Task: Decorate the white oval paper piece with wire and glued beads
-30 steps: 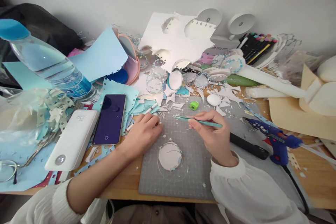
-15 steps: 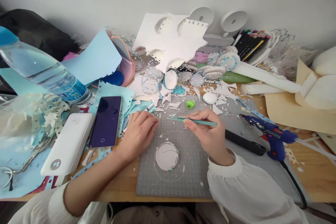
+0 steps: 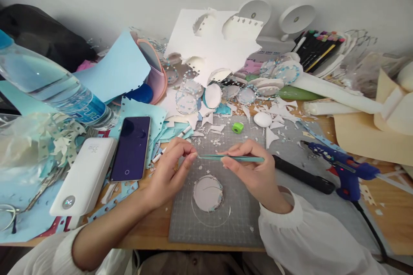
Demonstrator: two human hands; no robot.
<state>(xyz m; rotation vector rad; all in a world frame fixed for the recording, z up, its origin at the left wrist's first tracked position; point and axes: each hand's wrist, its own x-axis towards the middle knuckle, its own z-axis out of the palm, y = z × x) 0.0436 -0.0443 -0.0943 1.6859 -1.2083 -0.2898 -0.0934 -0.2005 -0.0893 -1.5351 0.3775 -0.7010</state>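
Teal tweezers (image 3: pixel 211 157) lie level in my right hand (image 3: pixel 254 172), thumb and fingers closed around them. Their tips point left and meet the fingertips of my left hand (image 3: pixel 176 167). My left thumb and forefinger pinch together there; whatever is between them is too small to make out. Below both hands, on the grey cutting mat (image 3: pixel 238 227), lies a white paper disc (image 3: pixel 208 193) with bits of decoration along its rim. A clear round ring (image 3: pixel 229 212) shows around and under the disc. Tiny white paper shapes (image 3: pixel 211 142) are scattered just beyond my fingers.
A green paper punch (image 3: pixel 238 127) and a white egg-shaped piece (image 3: pixel 262 119) sit behind the tweezers. A blue glue gun (image 3: pixel 342 163) lies right, near a black stick-like tool (image 3: pixel 303 174). Left are a phone (image 3: pixel 130 148), a power bank (image 3: pixel 84 176) and a water bottle (image 3: pixel 64 90).
My left hand has shifted from loosely curled to a thumb-and-forefinger pinch. The tweezers have moved slightly left and down, so their tips now reach those fingers. The view has shifted a little.
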